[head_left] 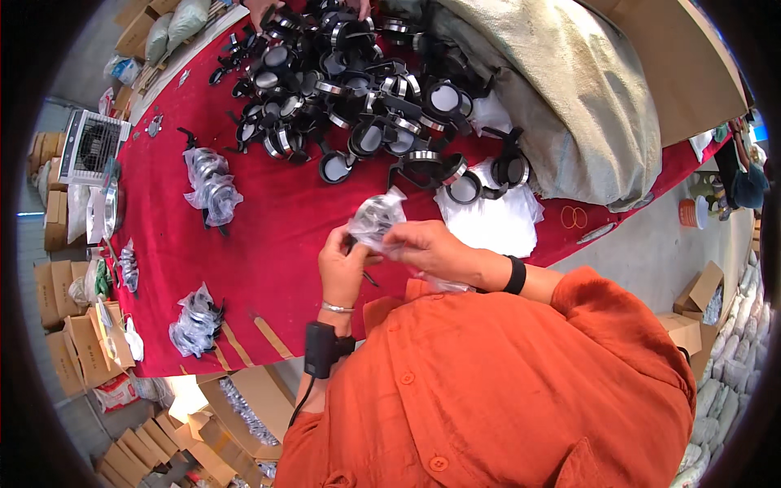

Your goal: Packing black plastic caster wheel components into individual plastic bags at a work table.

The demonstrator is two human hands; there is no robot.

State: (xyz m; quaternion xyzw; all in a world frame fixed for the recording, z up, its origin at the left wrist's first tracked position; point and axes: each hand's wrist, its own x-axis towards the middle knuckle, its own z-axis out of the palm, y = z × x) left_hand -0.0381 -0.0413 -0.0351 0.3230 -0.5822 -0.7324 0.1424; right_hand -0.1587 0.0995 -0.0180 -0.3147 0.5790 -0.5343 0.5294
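In front of my chest, both hands work at a round metal-rimmed piece in a clear plastic bag (pixel 377 218). My left hand (pixel 340 268) is closed round its lower end, where a bit of black shows. Against the right side of the plastic, my right hand (pixel 431 248) pinches the film with bent fingers. Farther off lies a big heap of round metal-rimmed pieces with black handles (pixel 358 89). White plastic bags (pixel 492 220) lie flat to the right, with several bare pieces on their far edge.
Bagged bundles (pixel 213 189) (pixel 197 321) rest on the red cloth (pixel 285 220) at left. A beige sack (pixel 561 89) and a cardboard sheet (pixel 675 65) stand at the far right. Another person's hand (pixel 262 10) shows behind the heap. Open cartons (pixel 252 398) stand beyond the near edge.
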